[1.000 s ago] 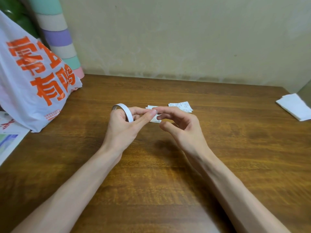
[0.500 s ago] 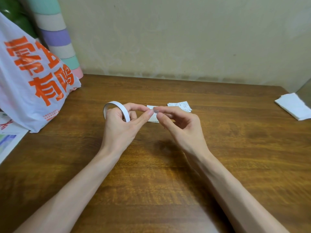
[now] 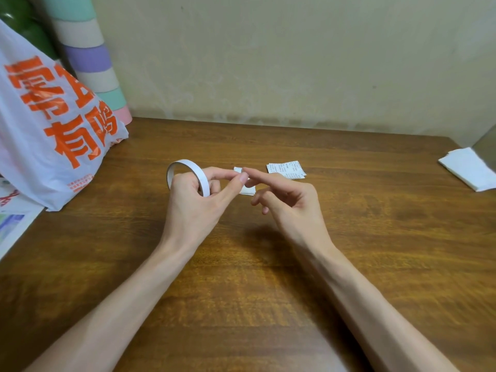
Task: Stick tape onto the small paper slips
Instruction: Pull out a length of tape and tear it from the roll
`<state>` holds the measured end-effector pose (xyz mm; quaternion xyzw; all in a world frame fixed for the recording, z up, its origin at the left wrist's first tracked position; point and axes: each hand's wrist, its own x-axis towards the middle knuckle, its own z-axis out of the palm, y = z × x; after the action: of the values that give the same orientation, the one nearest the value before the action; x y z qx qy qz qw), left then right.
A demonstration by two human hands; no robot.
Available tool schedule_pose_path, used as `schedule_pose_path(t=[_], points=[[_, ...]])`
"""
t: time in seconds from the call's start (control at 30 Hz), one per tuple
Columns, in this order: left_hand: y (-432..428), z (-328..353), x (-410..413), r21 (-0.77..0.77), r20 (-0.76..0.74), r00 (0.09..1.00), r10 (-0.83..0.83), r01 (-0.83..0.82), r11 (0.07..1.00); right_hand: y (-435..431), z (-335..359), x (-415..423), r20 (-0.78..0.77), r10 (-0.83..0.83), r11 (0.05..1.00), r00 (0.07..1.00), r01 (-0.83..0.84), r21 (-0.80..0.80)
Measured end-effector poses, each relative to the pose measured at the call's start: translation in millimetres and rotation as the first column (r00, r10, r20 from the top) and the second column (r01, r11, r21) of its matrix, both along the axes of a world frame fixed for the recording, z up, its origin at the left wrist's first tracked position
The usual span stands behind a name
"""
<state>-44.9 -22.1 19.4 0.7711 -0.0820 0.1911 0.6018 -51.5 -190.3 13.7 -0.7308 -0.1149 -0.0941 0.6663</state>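
Note:
My left hand [image 3: 193, 208] grips a thin white tape roll [image 3: 185, 165] held upright above the table, its thumb and forefinger stretched to the right. The forefinger of my right hand [image 3: 292, 205] meets those fingertips at the tape's loose end; its thumb hangs apart below and the other fingers are loosely curled. A small paper slip [image 3: 246, 190] lies on the wooden table [image 3: 268, 277] just under the fingertips, mostly hidden. A second printed slip [image 3: 285, 170] lies flat a little to the right.
A white plastic bag [image 3: 53, 124] with orange lettering stands at the left, with a pastel striped cylinder [image 3: 91, 63] behind it. Printed sheets [image 3: 13, 218] lie at the left edge. Folded white paper [image 3: 468, 167] sits at the far right, beside the wall.
The tape roll has turned and shifted left in my left hand. My right thumb has come away from the forefinger, which still touches the tape end.

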Motion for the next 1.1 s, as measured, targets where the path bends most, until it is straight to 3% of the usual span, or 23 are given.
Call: schedule_pose_path(t=[0.23,1.1], points=[[0.1,0.2,1.0,-0.045,-0.026,1.000,-0.003,0.002,0.999,0.3,-4.8,1.7,0.049,-0.002,0.997,0.999,0.006,-0.080],[1.0,-0.7,0.8,0.000,-0.039,0.999,-0.031,0.031,1.000,1.2,-3.8,1.4,0.048,-0.015,0.993,0.999,0.021,-0.114]])
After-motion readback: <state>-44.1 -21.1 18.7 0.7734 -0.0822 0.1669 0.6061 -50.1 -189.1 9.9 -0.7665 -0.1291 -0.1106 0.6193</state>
